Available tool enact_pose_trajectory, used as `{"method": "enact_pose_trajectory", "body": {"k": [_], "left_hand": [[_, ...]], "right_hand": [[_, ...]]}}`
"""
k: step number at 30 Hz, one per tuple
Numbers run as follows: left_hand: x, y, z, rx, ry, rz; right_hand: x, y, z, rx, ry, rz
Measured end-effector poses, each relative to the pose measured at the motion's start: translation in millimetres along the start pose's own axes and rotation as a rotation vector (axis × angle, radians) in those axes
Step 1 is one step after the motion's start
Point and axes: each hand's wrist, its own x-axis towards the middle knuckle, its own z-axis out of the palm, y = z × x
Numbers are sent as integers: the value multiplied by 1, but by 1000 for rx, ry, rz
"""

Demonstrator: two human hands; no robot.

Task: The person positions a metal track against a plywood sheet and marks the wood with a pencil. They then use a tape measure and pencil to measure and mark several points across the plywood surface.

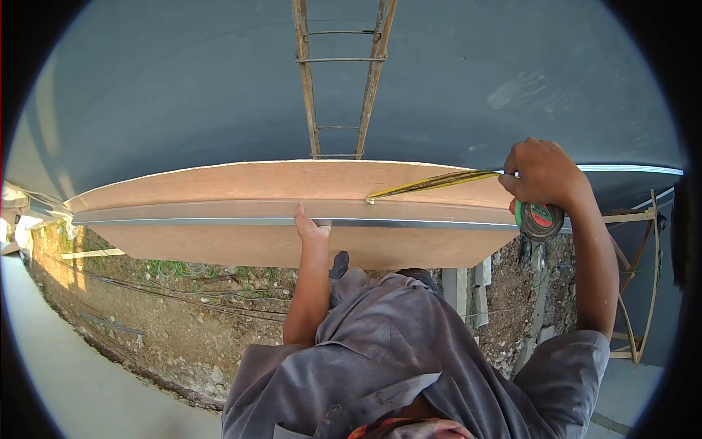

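Note:
A long, light metal profile (205,220) lies lengthwise across a wide reddish-brown board (219,244). My left hand (312,228) is at the middle of the profile, its thumb laid over the top and its other fingers mostly hidden. Over the right end of the board, my right hand (542,174) is closed on a tape measure (540,221) with a round black, red and green case. Its yellow blade (439,183) is drawn out to the left, slanting over the board, with the hook end near the profile's far edge.
A wooden ladder (307,95) with thin metal rungs stands against the grey wall (183,88). Below the board are rubble ground (190,329) with loose cables and several concrete pieces (480,304). A wooden frame (632,329) stands at the right.

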Motion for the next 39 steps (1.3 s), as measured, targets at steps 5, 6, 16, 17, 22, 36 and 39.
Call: {"method": "enact_pose_trajectory", "body": {"k": [5, 6, 16, 17, 22, 36, 39], "left_hand": [[-16, 14, 29, 75, -49, 11], [-19, 16, 33, 114, -37, 32], [-52, 26, 71, 418, 15, 19], [-56, 25, 77, 416, 45, 51], [-42, 27, 82, 456, 45, 88], [-62, 29, 104, 465, 105, 113], [-59, 34, 102, 498, 95, 85]], "right_hand": [[-78, 49, 35, 336, -100, 141], [-94, 60, 44, 421, -195, 184], [-274, -10, 318, 1855, -332, 774], [-286, -33, 343, 1957, -351, 779], [-294, -93, 379, 1964, -436, 787], [-94, -101, 423, 1307, -605, 388], [-68, -138, 448, 1386, -538, 499]]}}
